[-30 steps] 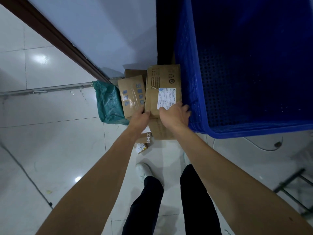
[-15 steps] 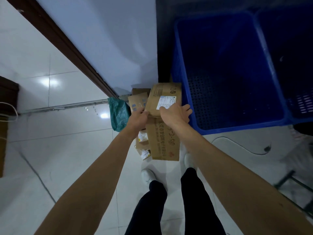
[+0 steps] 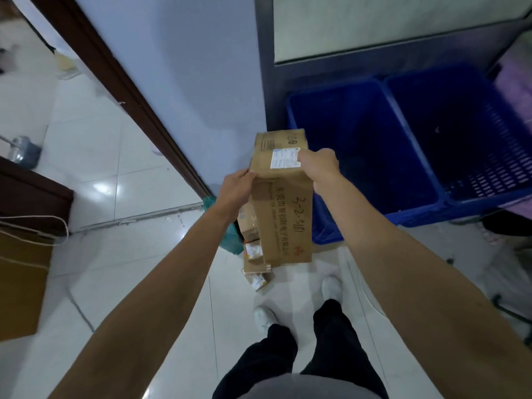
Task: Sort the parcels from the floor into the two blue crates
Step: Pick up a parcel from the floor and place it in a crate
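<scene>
A tall brown cardboard parcel [image 3: 283,208] with a white label and handwritten numbers hangs in the air, held between both hands. My left hand [image 3: 234,188] grips its left edge and my right hand [image 3: 318,165] grips its upper right edge beside the label. Just right of the parcel stand two blue crates side by side: the near left crate [image 3: 359,156] and the right crate [image 3: 475,145]. Below the parcel, more parcels stay on the floor: small brown boxes [image 3: 253,254] and a green bag [image 3: 230,240], partly hidden.
A white wall with a dark brown door frame [image 3: 121,82] runs on the left. A brown box with a cord [image 3: 23,277] sits at the far left. My feet in white shoes [image 3: 331,287] stand on the white tile floor. A cable lies at the right.
Both hands have lifted the tall brown parcel off the floor pile and up, and my view has risen so both crates now show.
</scene>
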Demonstrator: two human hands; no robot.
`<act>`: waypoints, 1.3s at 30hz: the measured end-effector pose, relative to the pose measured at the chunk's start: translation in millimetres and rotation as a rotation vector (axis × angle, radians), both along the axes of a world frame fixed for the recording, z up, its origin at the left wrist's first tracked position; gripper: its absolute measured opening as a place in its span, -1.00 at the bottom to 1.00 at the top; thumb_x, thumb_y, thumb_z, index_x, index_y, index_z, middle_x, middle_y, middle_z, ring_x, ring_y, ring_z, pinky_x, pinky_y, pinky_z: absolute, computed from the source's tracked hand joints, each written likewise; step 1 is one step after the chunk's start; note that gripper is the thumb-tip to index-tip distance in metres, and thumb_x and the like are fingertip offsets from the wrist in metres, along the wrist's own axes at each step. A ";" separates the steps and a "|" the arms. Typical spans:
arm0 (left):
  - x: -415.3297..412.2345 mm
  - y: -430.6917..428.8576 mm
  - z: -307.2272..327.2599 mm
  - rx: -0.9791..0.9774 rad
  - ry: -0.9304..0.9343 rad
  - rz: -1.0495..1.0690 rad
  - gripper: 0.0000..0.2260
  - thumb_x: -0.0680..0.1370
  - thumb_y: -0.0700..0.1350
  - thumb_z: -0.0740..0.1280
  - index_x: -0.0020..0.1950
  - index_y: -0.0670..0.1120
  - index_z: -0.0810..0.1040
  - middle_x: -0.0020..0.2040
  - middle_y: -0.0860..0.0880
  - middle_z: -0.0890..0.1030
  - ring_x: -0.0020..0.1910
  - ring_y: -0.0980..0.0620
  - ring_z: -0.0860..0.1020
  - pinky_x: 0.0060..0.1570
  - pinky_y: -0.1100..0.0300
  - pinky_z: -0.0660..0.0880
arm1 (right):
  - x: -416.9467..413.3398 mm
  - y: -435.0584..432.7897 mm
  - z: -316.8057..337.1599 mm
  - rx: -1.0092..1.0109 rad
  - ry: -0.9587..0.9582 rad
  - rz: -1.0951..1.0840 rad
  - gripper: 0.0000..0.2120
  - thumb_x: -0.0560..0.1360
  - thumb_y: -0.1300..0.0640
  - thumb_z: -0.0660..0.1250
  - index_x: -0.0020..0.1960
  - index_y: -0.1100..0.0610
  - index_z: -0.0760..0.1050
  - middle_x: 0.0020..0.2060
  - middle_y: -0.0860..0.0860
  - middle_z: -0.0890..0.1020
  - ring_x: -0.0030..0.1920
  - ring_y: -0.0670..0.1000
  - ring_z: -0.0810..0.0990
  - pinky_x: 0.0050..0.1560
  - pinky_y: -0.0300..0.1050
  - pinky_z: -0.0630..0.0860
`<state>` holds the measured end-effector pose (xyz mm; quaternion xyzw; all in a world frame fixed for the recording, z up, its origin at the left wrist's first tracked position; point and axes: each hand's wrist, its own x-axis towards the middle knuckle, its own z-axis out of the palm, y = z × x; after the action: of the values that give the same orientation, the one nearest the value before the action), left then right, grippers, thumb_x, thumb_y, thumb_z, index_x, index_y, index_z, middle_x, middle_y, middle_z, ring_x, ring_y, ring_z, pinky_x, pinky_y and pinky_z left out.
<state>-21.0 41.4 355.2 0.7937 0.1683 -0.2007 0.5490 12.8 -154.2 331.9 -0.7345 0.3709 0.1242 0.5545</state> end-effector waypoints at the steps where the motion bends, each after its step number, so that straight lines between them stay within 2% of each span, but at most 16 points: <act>1: -1.9 -4.0 9.5 -0.016 -0.024 -0.009 -0.71 0.61 0.06 0.23 0.20 -0.01 0.65 0.11 -0.06 0.63 0.16 -0.10 0.59 0.17 -0.06 0.57 | -3.2 -6.6 5.6 0.033 -0.013 -0.042 -0.54 0.18 -0.15 0.38 0.00 0.07 0.61 0.09 0.13 0.62 0.04 0.18 0.61 0.03 0.17 0.63; 4: -11.5 -23.2 40.8 -0.036 -0.121 -0.036 -0.69 0.63 0.09 0.21 0.27 0.06 0.63 0.11 0.01 0.62 0.10 -0.01 0.56 0.16 0.00 0.54 | -41.7 -10.4 77.1 0.106 -0.078 -0.153 -0.79 0.38 0.03 0.40 -0.08 0.15 0.61 -0.10 0.10 0.68 -0.08 0.11 0.68 -0.08 0.06 0.68; 6: -16.4 -38.4 59.1 -0.024 -0.189 -0.059 -0.67 0.65 0.08 0.19 0.35 0.06 0.58 0.15 0.02 0.61 0.08 0.03 0.53 0.09 0.05 0.49 | -57.3 -19.1 99.4 0.171 -0.108 -0.204 -0.90 0.46 0.15 0.36 -0.08 0.17 0.59 -0.15 0.09 0.69 -0.15 0.06 0.69 -0.14 -0.04 0.66; 10: -23.5 -69.0 92.5 0.026 -0.282 -0.102 -0.69 0.66 0.06 0.19 0.34 0.08 0.58 0.14 0.09 0.57 0.16 0.04 0.52 0.06 0.16 0.42 | -70.4 -47.0 121.1 0.264 -0.148 -0.245 -0.86 0.48 0.19 0.34 0.03 0.18 0.59 -0.13 0.10 0.70 -0.19 0.04 0.68 -0.25 -0.13 0.64; 14: -34.0 -109.9 113.9 0.130 -0.341 -0.167 -0.64 0.64 0.15 0.20 0.39 0.12 0.54 0.18 0.10 0.57 0.18 0.05 0.50 0.15 0.09 0.43 | -79.5 -86.0 131.2 0.223 -0.185 -0.219 -0.57 0.30 0.01 0.34 0.13 0.14 0.55 0.07 0.17 0.61 -0.02 0.16 0.63 -0.01 0.07 0.64; 17: -43.2 -152.2 127.4 0.214 -0.375 -0.245 -0.56 0.62 0.25 0.18 0.46 0.16 0.47 0.22 0.09 0.56 0.16 0.04 0.50 0.22 0.05 0.45 | -86.9 -125.3 139.0 0.173 -0.217 -0.138 -0.48 0.28 -0.11 0.32 0.17 0.12 0.52 0.09 0.16 0.62 -0.01 0.19 0.64 0.00 0.06 0.62; 18: -47.0 -168.7 132.3 0.229 -0.386 -0.280 -0.57 0.62 0.26 0.16 0.45 0.18 0.46 0.19 0.11 0.58 0.14 0.04 0.53 0.21 0.03 0.48 | -90.8 -139.5 143.8 0.151 -0.209 -0.119 -0.36 0.26 -0.20 0.33 0.24 0.13 0.49 0.13 0.15 0.60 0.02 0.18 0.62 0.05 0.10 0.61; 21: -57.9 -222.1 146.0 0.229 -0.413 -0.358 -0.64 0.64 0.17 0.16 0.43 0.22 0.45 0.08 0.17 0.59 0.05 0.11 0.55 0.15 0.06 0.48 | -102.5 -187.7 154.6 0.041 -0.182 -0.084 0.12 0.09 -0.47 0.30 0.50 0.11 0.25 0.33 0.12 0.40 0.18 0.19 0.48 0.18 0.18 0.54; 23: -65.9 -257.3 148.8 0.225 -0.410 -0.391 -0.62 0.65 0.05 0.17 0.49 0.19 0.40 0.14 0.17 0.57 0.05 0.17 0.50 0.13 0.15 0.40 | -111.6 -221.1 163.4 -0.035 -0.170 -0.069 0.20 0.09 -0.53 0.29 0.56 0.10 0.15 0.39 0.15 0.28 0.28 0.22 0.39 0.24 0.21 0.48; 26: -77.9 -312.7 141.1 0.177 -0.402 -0.427 -0.51 0.63 -0.06 0.20 0.57 0.17 0.29 0.33 0.10 0.55 0.12 0.17 0.47 0.09 0.22 0.37 | -121.9 -278.4 167.1 -0.148 -0.155 -0.052 0.08 0.28 -0.49 0.32 0.57 0.12 0.11 0.43 0.19 0.23 0.37 0.23 0.27 0.30 0.18 0.40; 29: -87.1 -365.1 131.7 0.101 -0.381 -0.434 -0.44 0.61 -0.14 0.22 0.59 0.15 0.23 0.41 0.07 0.50 0.21 0.15 0.47 0.12 0.24 0.40 | -126.8 -331.7 163.4 -0.199 -0.177 -0.076 0.05 0.33 -0.48 0.32 0.58 0.13 0.10 0.46 0.21 0.19 0.41 0.23 0.21 0.33 0.19 0.36; 32: -89.8 -408.8 127.9 0.021 -0.345 -0.444 -0.40 0.56 -0.13 0.24 0.56 0.25 0.24 0.43 0.10 0.50 0.33 0.08 0.49 0.32 0.07 0.47 | -131.0 -377.5 166.0 -0.233 -0.227 -0.115 -0.05 0.38 -0.45 0.27 0.54 0.14 0.18 0.45 0.21 0.21 0.42 0.24 0.21 0.33 0.19 0.34; 35: -84.3 -443.9 127.0 -0.045 -0.311 -0.435 -0.38 0.51 -0.10 0.24 0.53 0.32 0.26 0.45 0.18 0.46 0.36 0.05 0.48 0.36 -0.06 0.47 | -125.8 -416.1 171.8 -0.259 -0.298 -0.165 -0.25 0.49 -0.33 0.20 0.49 0.14 0.27 0.42 0.19 0.26 0.38 0.22 0.25 0.26 0.12 0.30; 37: -80.3 -464.4 131.8 -0.140 -0.304 -0.412 -0.41 0.55 -0.14 0.24 0.54 0.26 0.29 0.46 0.19 0.44 0.37 0.07 0.47 0.29 0.04 0.51 | -117.1 -437.0 174.7 -0.302 -0.340 -0.170 -0.38 0.55 -0.23 0.16 0.46 0.13 0.32 0.41 0.17 0.30 0.36 0.20 0.27 0.25 0.07 0.27; 39: -73.8 -480.7 129.9 -0.238 -0.285 -0.366 -0.45 0.60 -0.21 0.23 0.57 0.15 0.30 0.44 0.16 0.46 0.31 0.12 0.50 0.08 0.22 0.54 | -106.6 -453.0 173.9 -0.405 -0.366 -0.141 -0.49 0.60 -0.13 0.11 0.44 0.13 0.36 0.39 0.15 0.36 0.35 0.19 0.30 0.21 0.00 0.24</act>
<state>-94.8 -439.3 485.1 0.7610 -0.0817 -0.2013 0.6113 -93.8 -607.2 505.8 -0.8129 0.3322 -0.1259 0.4616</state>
